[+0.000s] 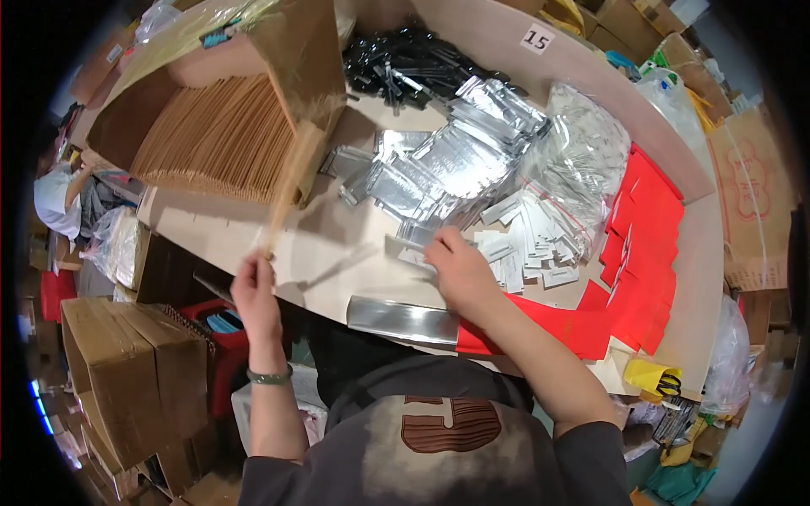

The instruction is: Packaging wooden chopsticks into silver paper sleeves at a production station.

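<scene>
Currently, risk: the thin brown paper envelope is being pinched only at its lower end by the left hand, so it could be bending or slipping out.
Second risk: the heap of shiny silver foil pouches is overlapping the small white paper slips; a careless pull could be scattering both over the bench.
Right hand: fingers curled, pressing down on the slips and pouch edges.
Position: envelope above the left hand, pouches just beyond the right.
</scene>
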A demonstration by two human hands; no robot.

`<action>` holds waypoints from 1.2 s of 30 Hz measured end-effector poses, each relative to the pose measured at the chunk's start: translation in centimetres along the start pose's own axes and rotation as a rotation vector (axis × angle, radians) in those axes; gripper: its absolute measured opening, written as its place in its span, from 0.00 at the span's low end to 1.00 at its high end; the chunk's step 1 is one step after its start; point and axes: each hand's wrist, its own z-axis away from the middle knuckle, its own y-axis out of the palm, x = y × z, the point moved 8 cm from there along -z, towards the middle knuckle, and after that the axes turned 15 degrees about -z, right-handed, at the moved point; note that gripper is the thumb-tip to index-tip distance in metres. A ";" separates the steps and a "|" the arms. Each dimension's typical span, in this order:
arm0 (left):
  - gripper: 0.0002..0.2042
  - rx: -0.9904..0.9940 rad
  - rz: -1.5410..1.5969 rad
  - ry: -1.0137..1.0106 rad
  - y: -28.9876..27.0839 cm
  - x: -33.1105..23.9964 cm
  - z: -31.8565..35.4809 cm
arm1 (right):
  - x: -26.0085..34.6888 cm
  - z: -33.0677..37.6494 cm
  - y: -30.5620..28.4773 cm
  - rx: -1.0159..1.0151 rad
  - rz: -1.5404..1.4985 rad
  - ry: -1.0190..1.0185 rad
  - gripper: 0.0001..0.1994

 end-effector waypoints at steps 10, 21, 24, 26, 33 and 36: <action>0.04 0.637 0.082 -0.116 2.5 1.7 6.5 | 5.3 6.1 -1.4 0.030 0.134 -0.187 0.12; 0.10 0.370 -0.496 0.341 12.9 -6.8 10.5 | 3.1 8.6 -2.2 0.162 0.261 0.020 0.20; 0.16 0.664 -0.391 0.376 15.5 -8.0 13.2 | 2.2 9.2 -1.0 0.116 0.256 -0.043 0.23; 0.25 0.822 -0.274 0.498 16.5 -12.7 15.9 | 2.3 8.6 -1.8 0.099 0.199 -0.022 0.23; 0.20 0.821 -0.968 0.902 16.9 -10.8 11.6 | 3.1 8.4 -7.2 0.221 0.026 -0.111 0.09; 0.18 0.724 -0.832 0.436 14.7 -10.0 9.1 | -6.7 11.8 -20.0 -0.096 0.259 0.389 0.12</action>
